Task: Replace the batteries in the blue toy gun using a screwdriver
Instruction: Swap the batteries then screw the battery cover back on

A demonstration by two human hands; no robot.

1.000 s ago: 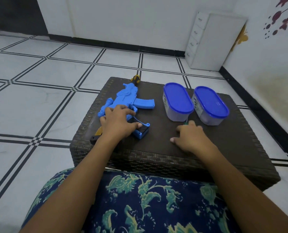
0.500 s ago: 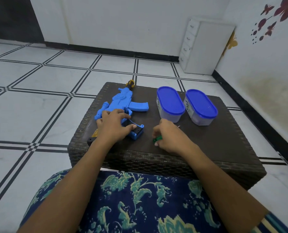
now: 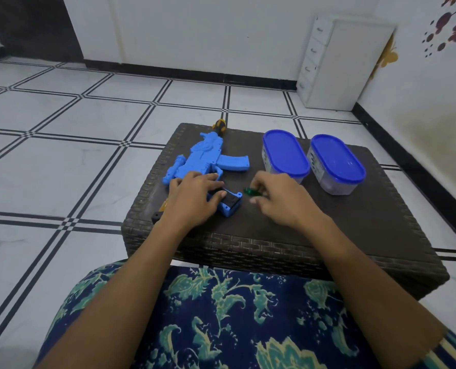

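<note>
On the left half of the dark woven table [image 3: 354, 235] lies the blue toy gun [image 3: 208, 158], flat on its side with its muzzle end toward the far edge. Much of its near end is hidden under the left hand [image 3: 194, 195], which rests palm-down on it with fingers loosely spread, the thumb laid across a dark opening in the grip; whether batteries sit inside cannot be made out. A black-and-yellow piece [image 3: 159, 213] pokes out from beneath that wrist at the table's left edge, too covered to identify. Behind the gun's far tip, a black-and-yellow handle [image 3: 219, 126] shows only its end, the rest blocked by the gun.

Just right of the gun's grip, the right hand [image 3: 280, 201] pinches a small green object [image 3: 251, 192] between fingertips and thumb; the hand covers most of it, so its shape is unclear. Beyond this hand stand two clear containers with blue lids [image 3: 285, 153] [image 3: 337, 162], side by side, near each other, their contents unreadable. Patterned blue-green fabric [image 3: 221, 315] fills the bottom, cut off by the frame edge.
</note>
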